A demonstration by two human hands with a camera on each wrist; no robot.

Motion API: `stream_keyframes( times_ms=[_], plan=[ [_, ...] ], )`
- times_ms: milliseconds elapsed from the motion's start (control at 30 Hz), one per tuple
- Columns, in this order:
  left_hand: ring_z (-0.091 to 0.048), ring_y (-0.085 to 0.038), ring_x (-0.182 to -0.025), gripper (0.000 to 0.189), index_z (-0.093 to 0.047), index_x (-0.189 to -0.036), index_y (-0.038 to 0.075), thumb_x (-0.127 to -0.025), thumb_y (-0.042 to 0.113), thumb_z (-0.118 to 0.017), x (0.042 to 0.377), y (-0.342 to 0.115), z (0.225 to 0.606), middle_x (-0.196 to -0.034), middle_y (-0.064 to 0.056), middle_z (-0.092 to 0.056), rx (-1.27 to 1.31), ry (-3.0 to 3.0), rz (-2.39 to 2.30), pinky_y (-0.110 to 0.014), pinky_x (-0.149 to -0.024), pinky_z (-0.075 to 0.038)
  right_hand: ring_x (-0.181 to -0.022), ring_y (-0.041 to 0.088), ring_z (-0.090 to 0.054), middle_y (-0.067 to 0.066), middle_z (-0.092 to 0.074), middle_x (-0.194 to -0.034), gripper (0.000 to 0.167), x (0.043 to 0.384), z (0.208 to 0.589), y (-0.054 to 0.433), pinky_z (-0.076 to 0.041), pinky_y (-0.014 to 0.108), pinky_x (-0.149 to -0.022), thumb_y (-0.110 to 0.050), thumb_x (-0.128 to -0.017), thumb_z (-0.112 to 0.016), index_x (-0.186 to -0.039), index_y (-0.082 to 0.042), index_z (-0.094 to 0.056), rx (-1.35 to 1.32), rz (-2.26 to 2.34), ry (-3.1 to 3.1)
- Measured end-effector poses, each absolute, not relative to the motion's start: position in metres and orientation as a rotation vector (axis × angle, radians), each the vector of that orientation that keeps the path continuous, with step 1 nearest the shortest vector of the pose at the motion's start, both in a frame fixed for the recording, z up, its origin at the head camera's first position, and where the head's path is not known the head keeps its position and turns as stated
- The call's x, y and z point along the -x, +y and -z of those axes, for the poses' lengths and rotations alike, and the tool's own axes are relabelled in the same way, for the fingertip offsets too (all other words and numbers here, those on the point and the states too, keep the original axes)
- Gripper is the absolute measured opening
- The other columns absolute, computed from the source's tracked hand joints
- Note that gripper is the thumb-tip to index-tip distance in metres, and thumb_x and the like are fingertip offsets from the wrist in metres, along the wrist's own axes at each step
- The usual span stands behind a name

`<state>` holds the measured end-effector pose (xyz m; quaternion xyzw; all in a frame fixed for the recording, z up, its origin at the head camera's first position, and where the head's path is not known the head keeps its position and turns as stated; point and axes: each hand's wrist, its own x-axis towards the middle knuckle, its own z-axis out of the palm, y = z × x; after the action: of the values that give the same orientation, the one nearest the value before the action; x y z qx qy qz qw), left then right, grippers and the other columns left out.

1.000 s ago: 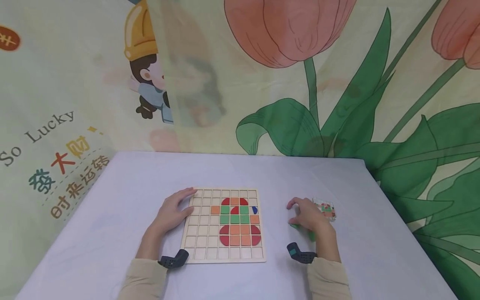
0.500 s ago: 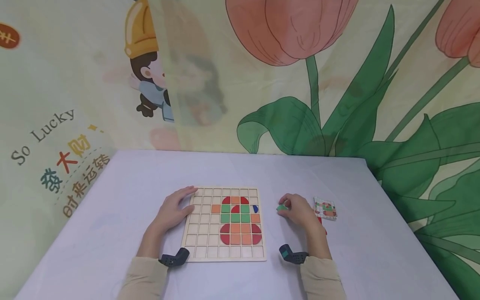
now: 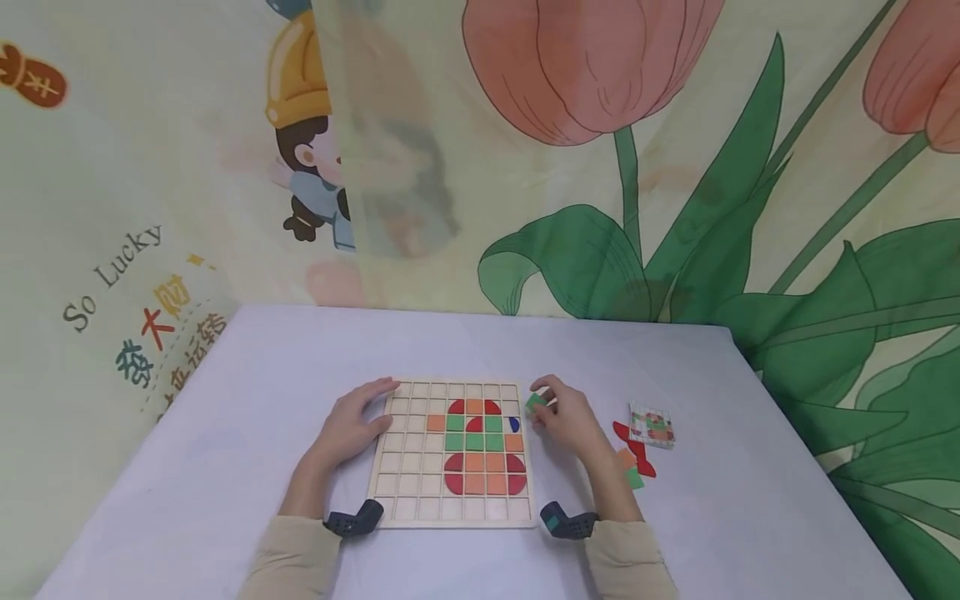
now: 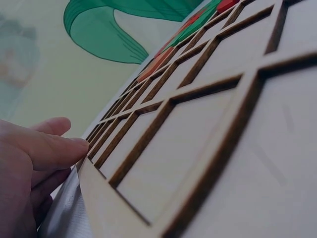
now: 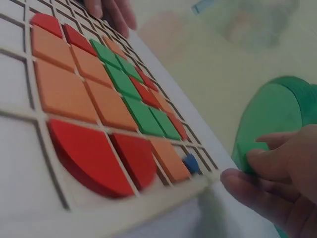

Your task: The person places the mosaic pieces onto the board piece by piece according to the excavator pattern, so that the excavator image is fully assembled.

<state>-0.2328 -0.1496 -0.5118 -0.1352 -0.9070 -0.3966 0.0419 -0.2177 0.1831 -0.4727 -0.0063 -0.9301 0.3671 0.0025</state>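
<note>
A wooden grid board (image 3: 405, 485) lies on the white table with red, orange, green and blue pieces set in its squares. At its left edge rests my left hand (image 3: 351, 429), thumb and fingertips touching the rim; the left wrist view shows straight fingers (image 4: 54, 148) against the frame. Just off the upper right edge, my right hand (image 3: 567, 421) pinches a green tile (image 3: 535, 402) between thumb and fingers. In the right wrist view that tile (image 5: 243, 154) is partly hidden by the fingers and blends with the green backdrop print. A small blue piece (image 3: 513, 425) sits in a nearby square.
Right of my right forearm lie loose red pieces (image 3: 640, 457), an orange piece (image 3: 626, 457) and a green piece (image 3: 635, 478). A small patterned card (image 3: 652, 426) lies beside them. A printed cloth (image 3: 420, 275) hangs behind the table (image 3: 300, 350).
My right hand has lifted the green tile from the loose pieces and carried it left to the board's edge, uncovering the pieces by the card. My left hand stays at the board.
</note>
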Motion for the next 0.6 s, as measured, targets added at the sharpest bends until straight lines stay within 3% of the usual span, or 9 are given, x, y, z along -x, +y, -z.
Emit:
stream_keyframes(
  times_ms=[233, 433, 600],
  plan=[
    [-0.037, -0.037, -0.137, 0.052, -0.052, -0.136, 0.015, -0.084, 0.014, -0.064, 0.235, -0.147, 0.516, -0.145, -0.012, -0.047, 0.436, -2.776, 1.216, -0.058, -0.114, -0.026, -0.090, 0.013, -0.065, -0.002, -0.070, -0.100, 0.022, 0.218, 0.470, 0.123, -0.058, 0.028, -0.078, -0.018, -0.088, -0.068, -0.109, -0.022, -0.068, -0.242, -1.138, -2.887],
    [-0.036, -0.036, -0.138, 0.054, -0.052, -0.136, 0.015, -0.084, 0.009, -0.063, 0.235, -0.151, 0.515, -0.145, -0.011, -0.046, 0.447, -2.774, 1.252, -0.055, -0.115, -0.026, -0.078, 0.007, -0.057, -0.006, -0.064, -0.088, 0.022, 0.225, 0.472, 0.080, -0.053, 0.019, -0.069, -0.015, -0.086, -0.069, -0.107, -0.019, -0.073, -0.492, -1.032, -2.875],
    [-0.035, -0.035, -0.139, 0.053, -0.051, -0.137, 0.017, -0.085, 0.012, -0.062, 0.233, -0.152, 0.511, -0.146, -0.010, -0.045, 0.421, -2.790, 1.260, -0.056, -0.115, -0.025, -0.071, 0.002, -0.054, -0.011, -0.066, -0.081, 0.023, 0.225, 0.479, 0.058, -0.047, 0.015, -0.062, -0.023, -0.085, -0.072, -0.107, -0.023, -0.071, -0.473, -0.966, -2.884]
  ],
)
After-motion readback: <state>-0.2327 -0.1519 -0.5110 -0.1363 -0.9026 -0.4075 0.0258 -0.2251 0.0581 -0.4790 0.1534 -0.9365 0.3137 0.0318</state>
